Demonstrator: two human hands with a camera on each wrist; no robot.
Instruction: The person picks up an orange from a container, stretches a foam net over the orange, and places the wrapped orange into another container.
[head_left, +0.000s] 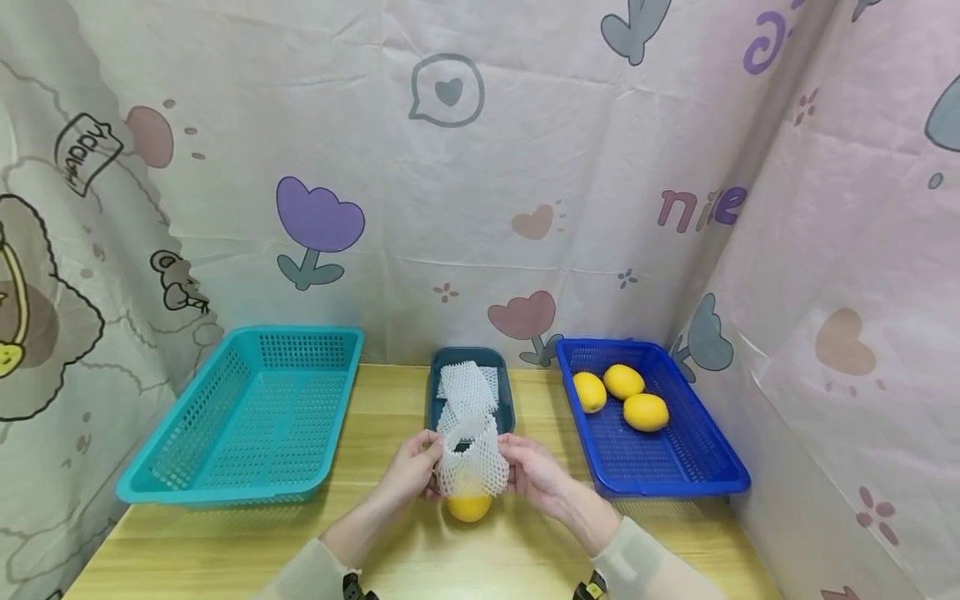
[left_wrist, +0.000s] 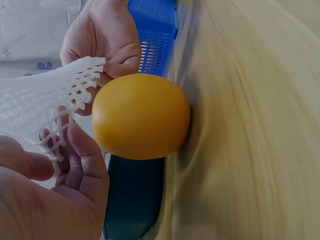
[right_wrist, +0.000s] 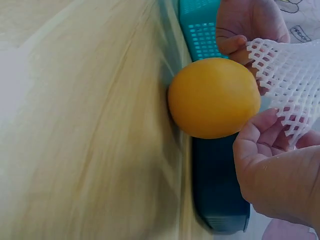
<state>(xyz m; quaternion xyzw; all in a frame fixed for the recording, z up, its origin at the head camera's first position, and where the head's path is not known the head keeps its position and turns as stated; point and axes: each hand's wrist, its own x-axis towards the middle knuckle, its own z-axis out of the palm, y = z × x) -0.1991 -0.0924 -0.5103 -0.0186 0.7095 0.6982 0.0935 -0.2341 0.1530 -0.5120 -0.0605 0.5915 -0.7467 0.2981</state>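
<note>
A white foam net sleeve (head_left: 491, 467) is held above the table between both hands, its mouth stretched open. My left hand (head_left: 408, 471) pinches its left edge, and my right hand (head_left: 534, 475) pinches the right edge. Just below the net's mouth a yellow-orange round fruit (head_left: 468, 509) rests on the table. In the left wrist view, the bare fruit (left_wrist: 142, 117) sits beside the net's mesh rim (left_wrist: 82, 87), outside it. Thumb and fingers grip the mesh (right_wrist: 285, 75) in the right wrist view too.
Behind the hands stands a small dark teal tray (head_left: 508, 404) with more white foam nets (head_left: 459, 385). A turquoise basket (head_left: 262, 417) is at the left. At the right, a blue basket (head_left: 637, 471) holds three yellow fruits (head_left: 646, 412). A printed curtain (head_left: 450, 183) hangs behind the wooden table (head_left: 390, 392).
</note>
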